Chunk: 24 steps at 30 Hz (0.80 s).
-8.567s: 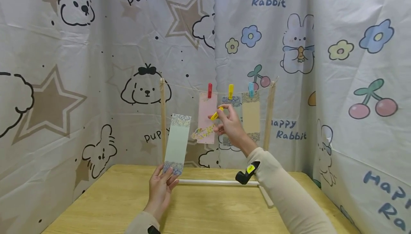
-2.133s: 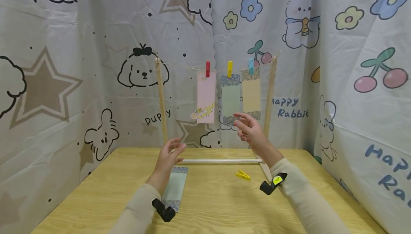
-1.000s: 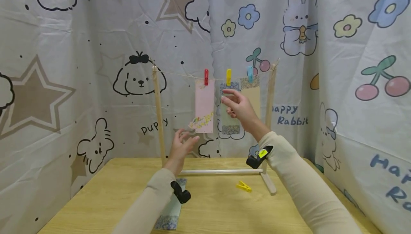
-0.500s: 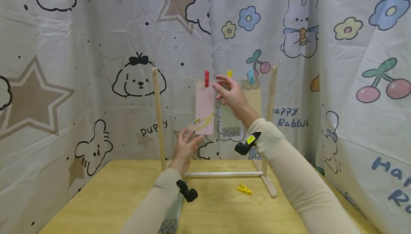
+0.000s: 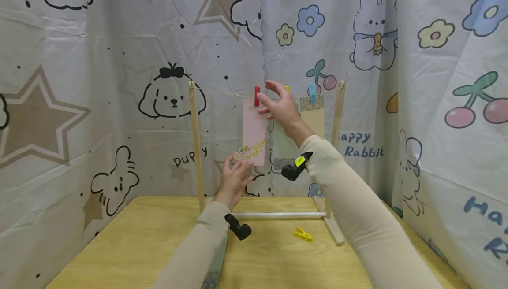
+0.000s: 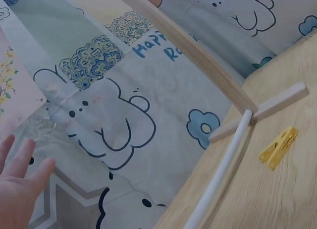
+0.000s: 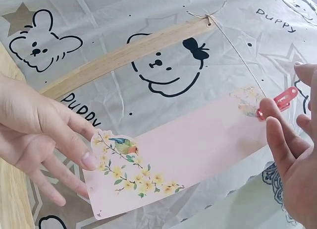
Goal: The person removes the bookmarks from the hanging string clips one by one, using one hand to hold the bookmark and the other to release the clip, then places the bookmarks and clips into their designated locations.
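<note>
A pink card (image 5: 253, 126) with a bird and yellow blossoms hangs from a string under a red clothespin (image 5: 257, 96). My right hand (image 5: 283, 109) is beside that clothespin, thumb and fingers spread around it without a visible grip; the right wrist view shows the red clothespin (image 7: 278, 102) between them. At the card's lower end is my left hand (image 5: 233, 181), fingers spread. In the right wrist view, the left thumb overlaps the card's edge and the fingers lie behind; firm contact is unclear. A pale green card (image 5: 282, 143) hangs partly hidden behind my right hand.
A beige card (image 5: 313, 119) hangs under a blue clothespin (image 5: 312, 93). Wooden posts (image 5: 196, 148) and a white bar (image 5: 278, 215) form the rack. A yellow clothespin (image 5: 303, 235) and another pale green card (image 5: 216, 262), partly under my left forearm, lie on the table (image 5: 131, 240).
The pale green card and yellow clothespin, held earlier, were laid on the table. Since then my right hand has moved up and left to the red clothespin, my left to the pink card's lower end.
</note>
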Tool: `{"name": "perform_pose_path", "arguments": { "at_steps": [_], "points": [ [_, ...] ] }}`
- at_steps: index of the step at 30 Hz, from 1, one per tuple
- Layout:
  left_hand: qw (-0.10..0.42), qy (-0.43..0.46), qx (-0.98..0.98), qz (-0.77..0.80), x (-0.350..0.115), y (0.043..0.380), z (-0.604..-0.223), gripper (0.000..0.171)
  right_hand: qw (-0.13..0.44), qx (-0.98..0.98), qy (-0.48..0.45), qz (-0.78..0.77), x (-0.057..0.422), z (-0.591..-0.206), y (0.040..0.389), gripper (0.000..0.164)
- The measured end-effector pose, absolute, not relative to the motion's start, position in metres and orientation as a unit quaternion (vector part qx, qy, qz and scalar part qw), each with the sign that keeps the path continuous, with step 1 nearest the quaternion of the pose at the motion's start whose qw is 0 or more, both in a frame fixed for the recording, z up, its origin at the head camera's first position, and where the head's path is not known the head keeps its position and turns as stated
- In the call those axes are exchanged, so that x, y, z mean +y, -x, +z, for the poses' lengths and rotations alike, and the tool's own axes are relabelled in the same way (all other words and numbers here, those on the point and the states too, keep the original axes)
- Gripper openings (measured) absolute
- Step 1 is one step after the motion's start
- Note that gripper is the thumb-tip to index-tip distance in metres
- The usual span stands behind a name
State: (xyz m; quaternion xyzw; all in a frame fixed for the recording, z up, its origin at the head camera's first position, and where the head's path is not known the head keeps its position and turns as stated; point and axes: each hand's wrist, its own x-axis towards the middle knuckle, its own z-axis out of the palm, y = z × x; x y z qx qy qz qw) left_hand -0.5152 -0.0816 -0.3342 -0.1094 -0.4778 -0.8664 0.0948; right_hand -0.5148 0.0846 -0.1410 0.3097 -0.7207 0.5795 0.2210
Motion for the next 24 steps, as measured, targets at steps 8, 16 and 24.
{"name": "perform_pose_path", "arguments": {
  "at_steps": [8,16,24],
  "points": [
    [0.123,0.121,-0.444,-0.879,-0.082,0.517,-0.337,0.043,0.177,-0.75,-0.295,0.565,0.081,-0.139,0.516,0.066],
    [0.12,0.13,-0.465,-0.867,-0.081,0.516,-0.339,0.037,0.124,-0.772,-0.248,0.572,0.078,-0.128,0.524,0.061],
    [0.125,0.135,-0.472,-0.862,-0.087,0.515,-0.338,0.036,0.113,-0.811,-0.245,0.519,0.073,-0.114,0.519,0.048]
  ]
}}
